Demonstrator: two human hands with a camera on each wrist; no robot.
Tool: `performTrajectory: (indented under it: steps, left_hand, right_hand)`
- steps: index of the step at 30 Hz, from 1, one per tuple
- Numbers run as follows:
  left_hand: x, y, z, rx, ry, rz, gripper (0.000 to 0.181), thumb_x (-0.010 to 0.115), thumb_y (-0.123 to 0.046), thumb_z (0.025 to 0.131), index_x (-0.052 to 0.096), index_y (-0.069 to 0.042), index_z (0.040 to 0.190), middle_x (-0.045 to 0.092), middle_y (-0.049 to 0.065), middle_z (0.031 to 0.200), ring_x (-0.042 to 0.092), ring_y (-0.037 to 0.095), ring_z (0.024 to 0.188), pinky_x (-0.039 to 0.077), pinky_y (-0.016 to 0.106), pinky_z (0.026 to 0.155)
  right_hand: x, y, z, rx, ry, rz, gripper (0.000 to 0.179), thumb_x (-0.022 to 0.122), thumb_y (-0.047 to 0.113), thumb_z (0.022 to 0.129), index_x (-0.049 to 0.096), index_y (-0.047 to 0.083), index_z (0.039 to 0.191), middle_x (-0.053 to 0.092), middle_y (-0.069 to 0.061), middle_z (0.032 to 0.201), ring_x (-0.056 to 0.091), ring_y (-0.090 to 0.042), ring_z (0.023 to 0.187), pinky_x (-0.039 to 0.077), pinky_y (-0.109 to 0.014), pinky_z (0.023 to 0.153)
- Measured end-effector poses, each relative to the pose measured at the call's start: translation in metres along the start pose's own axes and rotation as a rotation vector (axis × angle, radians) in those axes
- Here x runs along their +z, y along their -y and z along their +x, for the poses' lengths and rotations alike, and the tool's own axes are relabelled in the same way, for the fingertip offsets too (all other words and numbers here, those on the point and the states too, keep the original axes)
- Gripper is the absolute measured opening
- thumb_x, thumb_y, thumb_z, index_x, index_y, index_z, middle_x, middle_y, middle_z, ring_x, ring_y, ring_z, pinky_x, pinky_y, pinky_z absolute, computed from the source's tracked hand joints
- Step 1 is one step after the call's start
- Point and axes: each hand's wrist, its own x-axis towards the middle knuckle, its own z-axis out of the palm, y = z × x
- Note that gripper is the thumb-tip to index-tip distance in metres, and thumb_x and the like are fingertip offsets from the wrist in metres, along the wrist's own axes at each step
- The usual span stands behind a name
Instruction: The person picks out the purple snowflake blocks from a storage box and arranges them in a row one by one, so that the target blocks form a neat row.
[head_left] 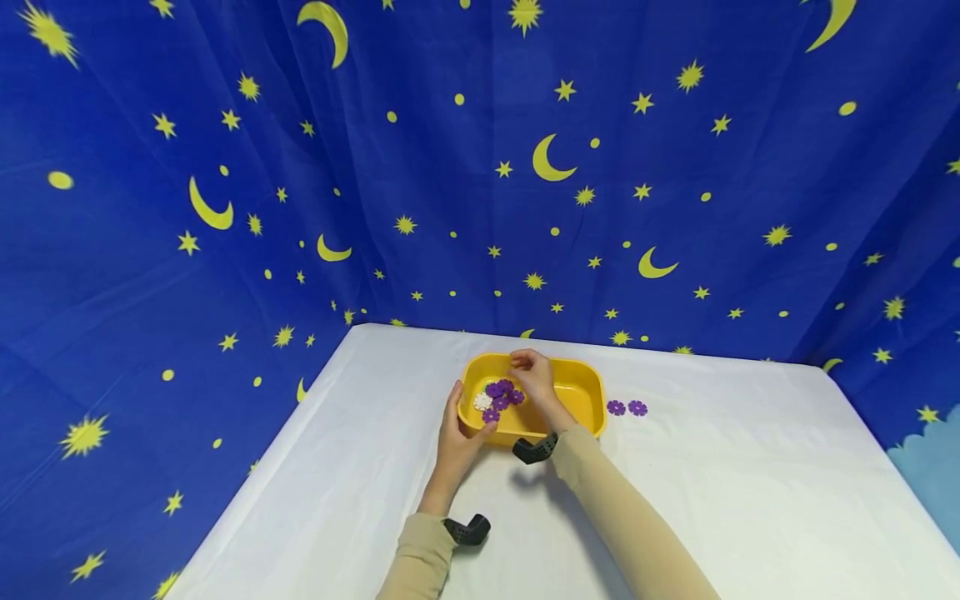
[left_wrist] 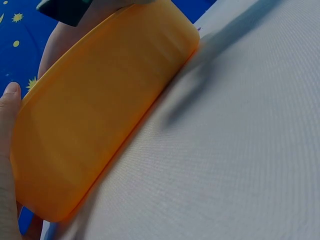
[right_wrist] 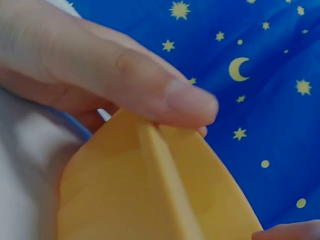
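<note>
Note the yellow tub [head_left: 577,400] gripped at its eight o'clock corner by the left hand [head_left: 457,444], with thumb at the near side and fingers along the end wall. Note the right hand [head_left: 535,379] over the tub toward twelve o'clock, with bent fingers; cannot tell from these views whether pinching a piece or holding nothing. Find the purple pieces [head_left: 500,403] inside the tub, clustered at nine o'clock, beside a white piece [head_left: 483,402]; find two loose purple pieces [head_left: 637,408] on the white table [head_left: 750,467], just outside at three o'clock. Judge the pieces light, thin and stiff, probably tough plastic, and likely to skid on the smooth tub floor. Pinch by opposite notched edges rather than the flat faces. Expect a light, fairly rigid tub, apt to slide; brace at a corner or rim.
</note>
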Motion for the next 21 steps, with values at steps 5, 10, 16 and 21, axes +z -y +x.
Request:
performTrajectory:
  steps: [5, 10, 16, 21]
  left_hand:
    - [0.001, 0.002, 0.0, 0.024, -0.01, 0.01, 0.084, 0.073, -0.01, 0.081, 0.024, 0.0, 0.149, 0.023, 0.018, 0.157, 0.022, 0.036, 0.145, 0.019, 0.049, 0.12]
    - [0.008, 0.028, 0.008, 0.033, -0.03, -0.013, 0.086, 0.075, -0.011, 0.08, 0.025, -0.009, 0.15, 0.023, 0.012, 0.158, 0.022, 0.033, 0.146, 0.018, 0.049, 0.121]
    - [0.01, 0.044, 0.01, 0.031, -0.044, -0.003, 0.086, 0.076, -0.017, 0.08, 0.027, -0.018, 0.15, 0.024, 0.004, 0.159, 0.022, 0.027, 0.147, 0.017, 0.046, 0.122]
    - [0.01, 0.045, 0.007, 0.035, -0.052, -0.006, 0.086, 0.075, -0.017, 0.081, 0.026, -0.018, 0.15, 0.024, 0.005, 0.159, 0.022, 0.027, 0.147, 0.017, 0.045, 0.121]
  right_hand:
    - [0.001, 0.011, -0.006, 0.066, 0.034, -0.071, 0.022, 0.066, -0.013, 0.078, 0.066, -0.01, 0.1, 0.066, -0.028, 0.093, 0.061, -0.027, 0.079, 0.058, -0.033, 0.077]
    - [0.0, 0.007, -0.006, 0.074, 0.074, -0.108, 0.024, 0.067, -0.014, 0.077, 0.065, -0.011, 0.1, 0.066, -0.028, 0.095, 0.063, -0.032, 0.085, 0.058, -0.038, 0.082]
    - [0.0, 0.006, -0.009, 0.087, 0.144, -0.17, 0.027, 0.067, -0.013, 0.077, 0.065, -0.011, 0.104, 0.067, -0.027, 0.102, 0.063, -0.036, 0.094, 0.056, -0.043, 0.09]
    - [0.001, 0.003, -0.013, 0.089, 0.235, -0.194, 0.032, 0.066, -0.012, 0.079, 0.063, -0.01, 0.111, 0.067, -0.026, 0.11, 0.063, -0.036, 0.101, 0.056, -0.041, 0.091]
